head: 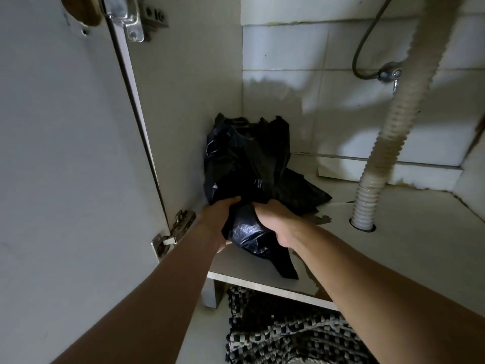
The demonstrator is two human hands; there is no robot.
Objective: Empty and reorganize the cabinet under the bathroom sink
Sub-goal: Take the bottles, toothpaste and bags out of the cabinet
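Bag [246, 164], black, frame centre, on cabinet floor [393, 232]; left hand [217, 219] and right hand [275, 222] both gripping its crumpled lower end.

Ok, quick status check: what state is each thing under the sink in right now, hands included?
Crumpled black plastic bag: on the cabinet floor in the back left corner, gripped at its near end.
Left hand: gripping the bag.
Right hand: gripping the bag.
White cabinet door: swung open.
Ribbed white drain hose: running down into a hole in the cabinet floor.
Woven black-and-white floor mat: on the floor below the cabinet.
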